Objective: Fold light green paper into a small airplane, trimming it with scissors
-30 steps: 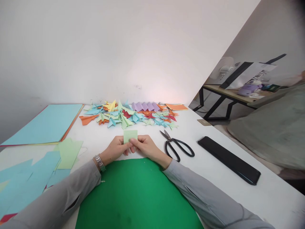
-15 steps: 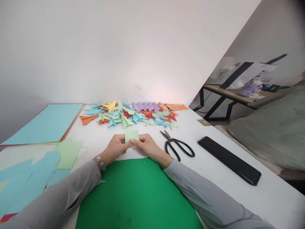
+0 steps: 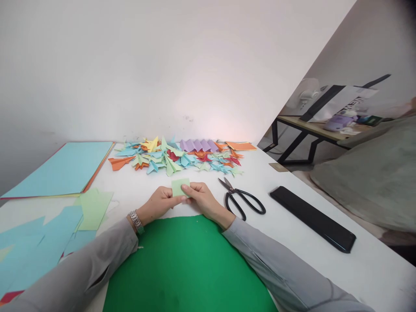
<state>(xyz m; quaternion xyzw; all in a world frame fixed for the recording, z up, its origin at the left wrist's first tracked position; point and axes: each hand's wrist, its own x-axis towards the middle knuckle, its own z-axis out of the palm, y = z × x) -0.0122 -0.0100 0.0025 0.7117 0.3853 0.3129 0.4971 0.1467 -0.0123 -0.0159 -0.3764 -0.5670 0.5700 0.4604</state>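
A small light green piece of paper (image 3: 178, 187) is held up between my two hands, just beyond the far edge of a green sheet (image 3: 188, 264). My left hand (image 3: 159, 203) is closed on its left and lower edge, thumb in front. My right hand (image 3: 202, 197) pinches its right side, with the thumb lying across the paper's front. The fingers behind the paper are hidden. Right of my right hand lie black-handled scissors (image 3: 242, 195), blades slightly apart. Beyond my hands is a heap of folded paper planes (image 3: 172, 164) in several colours.
Large coloured sheets (image 3: 65, 169) are stacked at the far left, with loose blue paper (image 3: 39, 247) and a green piece (image 3: 95, 210) nearer. A long black case (image 3: 313, 219) lies at right. A purple pleated paper (image 3: 199, 145) stands against the wall. Another person's sleeve (image 3: 367, 173) shows at right.
My right thumb has moved up and across the front of the green paper. The paper has shifted very slightly, and my left hand has lowered a little.
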